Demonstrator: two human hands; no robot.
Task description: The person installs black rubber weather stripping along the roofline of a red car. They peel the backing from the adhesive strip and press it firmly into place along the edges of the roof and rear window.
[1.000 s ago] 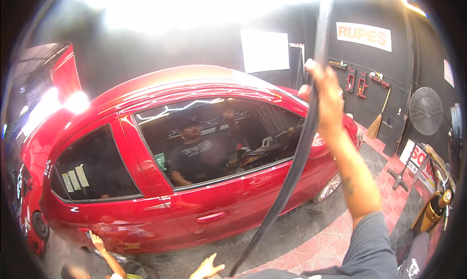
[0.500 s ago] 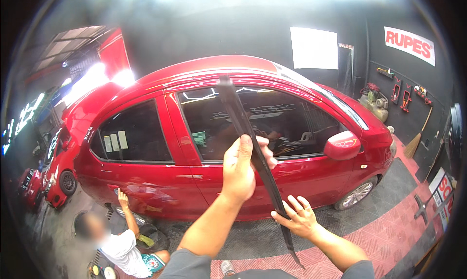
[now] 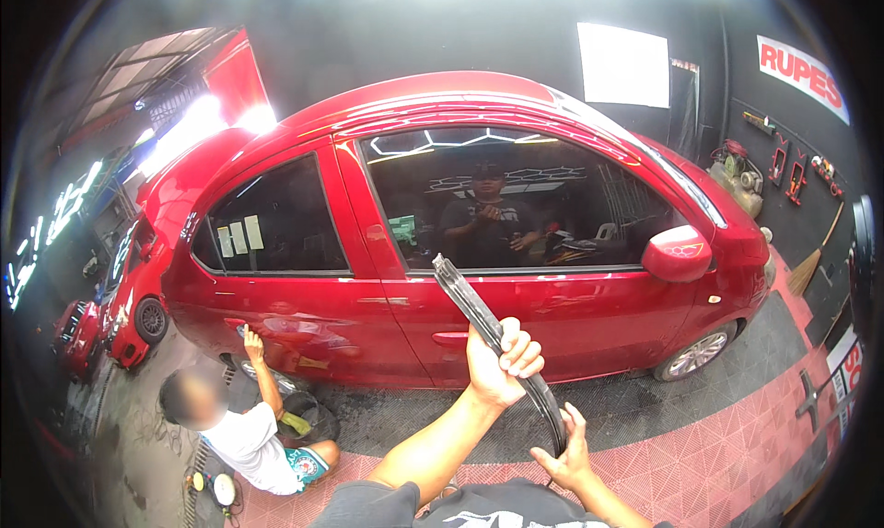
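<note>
The left hand (image 3: 500,360) is closed in a fist around the middle of a long black rubber strip (image 3: 479,312), thumb side up, so the upper length stands out ahead of the person and slants up to the left against the car door (image 3: 516,312). The right hand (image 3: 564,450) sits lower and nearer the body, fingers curled loosely about the strip's bottom end where it bends round; this two-point hold looks meant to keep the limp strip straight and off the floor. The strip thus runs from the lower hand, through the fist, to a free tip level with the bottom of the front window (image 3: 516,206). Beyond it stands the red car (image 3: 304,307), side-on, on a dark mat (image 3: 645,408) edged by red floor tiles (image 3: 718,464). At the car's rear lower corner another person (image 3: 249,436) crouches, one hand raised to the bodywork, apparently working on the panel there. A broom (image 3: 810,266) leans by the right wall.
</note>
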